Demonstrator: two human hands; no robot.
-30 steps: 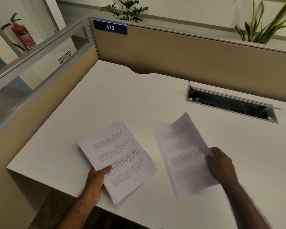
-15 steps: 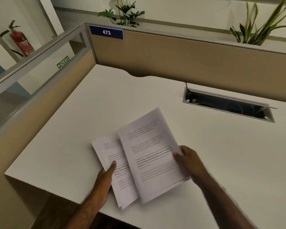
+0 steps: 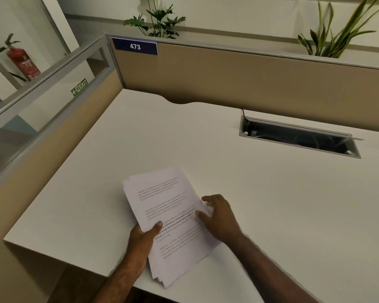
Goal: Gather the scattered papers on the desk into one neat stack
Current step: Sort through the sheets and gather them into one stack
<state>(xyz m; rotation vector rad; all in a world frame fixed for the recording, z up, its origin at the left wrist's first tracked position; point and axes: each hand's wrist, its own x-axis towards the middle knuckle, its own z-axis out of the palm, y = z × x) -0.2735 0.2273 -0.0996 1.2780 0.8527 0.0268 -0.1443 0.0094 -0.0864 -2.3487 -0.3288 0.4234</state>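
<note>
— Where did the stack of papers (image 3: 170, 217) lie?
— Near the desk (image 3: 271, 204) front edge, toward its left corner, skewed, sheet edges fanned, the lowest corner overhanging the front edge.
— The hands?
— The left hand (image 3: 141, 241) pinched the stack's left edge, thumb on top. The right hand (image 3: 220, 217) lay flat and unclenched, fingers spread on the right edge.
— Room around it?
— Bare white surface on all sides. A cable tray (image 3: 298, 138) sat well apart toward the back right; beige partitions (image 3: 249, 84) closed the back and left edges.
</note>
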